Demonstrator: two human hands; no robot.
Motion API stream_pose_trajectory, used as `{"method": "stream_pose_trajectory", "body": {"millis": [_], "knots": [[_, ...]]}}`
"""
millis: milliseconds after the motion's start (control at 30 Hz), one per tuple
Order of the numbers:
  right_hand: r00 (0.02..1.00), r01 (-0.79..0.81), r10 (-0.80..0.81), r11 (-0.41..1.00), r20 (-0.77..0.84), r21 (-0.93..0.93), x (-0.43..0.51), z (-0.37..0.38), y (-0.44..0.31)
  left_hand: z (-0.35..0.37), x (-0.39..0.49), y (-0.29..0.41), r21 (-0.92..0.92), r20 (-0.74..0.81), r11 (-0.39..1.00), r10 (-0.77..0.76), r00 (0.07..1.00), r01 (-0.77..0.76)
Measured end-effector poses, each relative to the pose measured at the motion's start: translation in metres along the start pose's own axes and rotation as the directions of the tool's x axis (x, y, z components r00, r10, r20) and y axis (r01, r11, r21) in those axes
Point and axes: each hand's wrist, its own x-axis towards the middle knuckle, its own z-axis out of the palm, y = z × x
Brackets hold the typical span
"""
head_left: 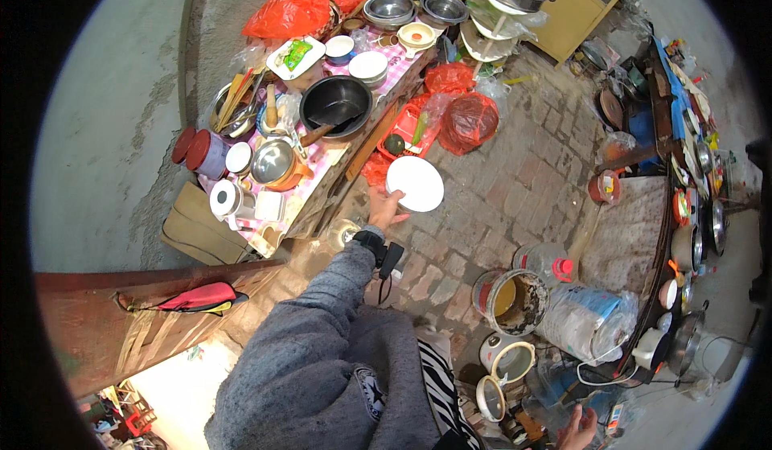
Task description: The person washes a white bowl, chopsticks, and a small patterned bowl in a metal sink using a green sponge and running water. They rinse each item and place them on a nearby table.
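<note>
My left hand (383, 207) grips the rim of a white bowl (415, 184), thumb on the near edge, and holds it above the brick floor. The bowl's white inside faces up and seems to hold nothing. A red plastic basket (395, 142) with a dark green round vegetable (394, 144) lies just beyond the bowl, beside a red plastic bag (469, 121). At the lower right edge, my right hand (576, 430) is partly in view. Its fingers are apart and slightly bent, with nothing seen in them.
Left, a table with a pink checked cloth (322, 169) carries a black pot (336, 106), steel bowls (389, 9) and a kettle (232, 199). A dirty bucket (512, 299), a large plastic bottle (543, 263) and a rice cooker (506, 356) stand right. Cookware crowds the right-hand counter (669, 209).
</note>
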Motion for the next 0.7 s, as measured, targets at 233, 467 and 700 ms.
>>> {"method": "stream_pose_trajectory", "body": {"millis": [233,467,700], "knots": [[0.982,-0.004,-0.007,0.998,0.188,0.061,0.086,0.032,-0.06,0.032,0.061,0.044,-0.384,0.142,0.922,0.013,0.99,0.043],[0.964,0.012,-0.079,0.966,0.253,0.258,0.197,0.107,-0.083,0.07,0.144,0.121,-0.629,-0.002,0.776,0.061,0.998,-0.048],[0.934,-0.011,-0.048,0.987,0.355,0.163,0.271,0.121,-0.141,0.097,0.273,0.173,-0.826,-0.187,0.555,-0.106,0.977,-0.098]]}}
